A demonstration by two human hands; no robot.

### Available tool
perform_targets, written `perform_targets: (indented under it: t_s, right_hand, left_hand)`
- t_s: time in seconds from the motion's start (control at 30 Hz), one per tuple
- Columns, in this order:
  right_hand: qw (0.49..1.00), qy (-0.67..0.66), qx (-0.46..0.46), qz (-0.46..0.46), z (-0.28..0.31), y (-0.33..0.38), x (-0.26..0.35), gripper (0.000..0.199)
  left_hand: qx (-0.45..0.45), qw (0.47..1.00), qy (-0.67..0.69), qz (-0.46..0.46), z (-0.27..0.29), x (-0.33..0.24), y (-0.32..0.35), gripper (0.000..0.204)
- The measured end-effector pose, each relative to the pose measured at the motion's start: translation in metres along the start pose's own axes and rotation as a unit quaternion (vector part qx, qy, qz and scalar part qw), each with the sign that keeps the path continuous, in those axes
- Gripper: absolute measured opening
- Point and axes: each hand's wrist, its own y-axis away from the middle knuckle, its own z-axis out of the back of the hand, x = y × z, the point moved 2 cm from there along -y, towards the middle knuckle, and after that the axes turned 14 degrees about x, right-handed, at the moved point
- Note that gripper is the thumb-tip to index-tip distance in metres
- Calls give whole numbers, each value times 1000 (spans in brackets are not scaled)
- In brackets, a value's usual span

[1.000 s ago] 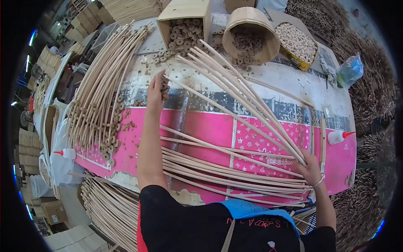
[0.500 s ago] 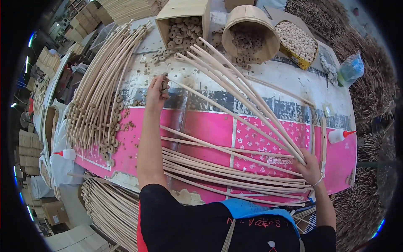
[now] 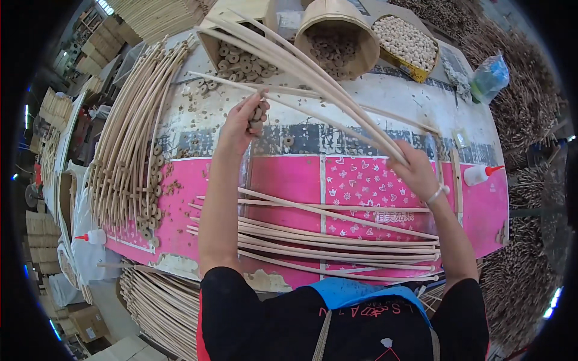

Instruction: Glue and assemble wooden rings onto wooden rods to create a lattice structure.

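Several small wooden rings (image 3: 256,119) are cupped in my left hand (image 3: 239,125), its fingers closed round them above the middle of the table. My right hand (image 3: 415,171) grips a fan of long pale wooden rods (image 3: 337,90) near their lower ends, and they slant up to the left. One thinner rod (image 3: 301,111) of this fan crosses at my left fingertips, its tip beyond them; whether a ring is on it I cannot tell. More rods (image 3: 337,243) lie side by side on the pink covering below my hands. A loose ring (image 3: 288,141) rests on the dark strip.
At the back stand a wooden box (image 3: 265,18) and a wooden tub (image 3: 343,13), both tipped with rings inside, and a yellow tray (image 3: 415,72) of pale beads. Ringed rods (image 3: 129,132) are heaped at left. Red-tipped bottles (image 3: 475,175) (image 3: 96,236) stand at both sides.
My right hand has moved up and left with the rods. The thin rod's tip now reaches past my left fingers, where before it ended near them. The view has shifted slightly.
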Motion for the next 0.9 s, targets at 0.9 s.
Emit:
perform_targets:
  t_s: [0.9]
  right_hand:
    - [961, -228, 145, -65, 16, 47, -8, 28]
  left_hand:
    - [-73, 997, -7, -36, 89, 2, 26, 26]
